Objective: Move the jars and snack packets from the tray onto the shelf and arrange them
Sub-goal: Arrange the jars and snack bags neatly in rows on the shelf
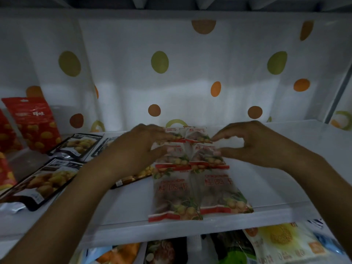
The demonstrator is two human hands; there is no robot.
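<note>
Snack packets (176, 195), translucent with red bands and printed fruit, lie in two overlapping columns on the white shelf (276, 180), running from its front lip at 6 o'clock back toward 12. My left hand (140, 147) reaches in from 8 o'clock and rests on the far-left packet (174, 132). Its fingers are stretched nearly straight along the packet's lower edge, the thumb lies on the packet just nearer me, and nothing is curled round. The hand is blurred, so I cannot tell the finer contact. My right hand (253, 143) reaches in from 4 o'clock and pinches the right edge of the far-right packet (198, 134) between thumb and forefinger, which form a ring with a gap inside. At 9 o'clock black packets (49, 180) lie flat beside the columns, and at 10 o'clock red pouches (36, 122) lean upright. A dotted white curtain (171, 82) hangs at 12 o'clock. More packets (282, 242) show on the level beneath, at 6 o'clock.
</note>
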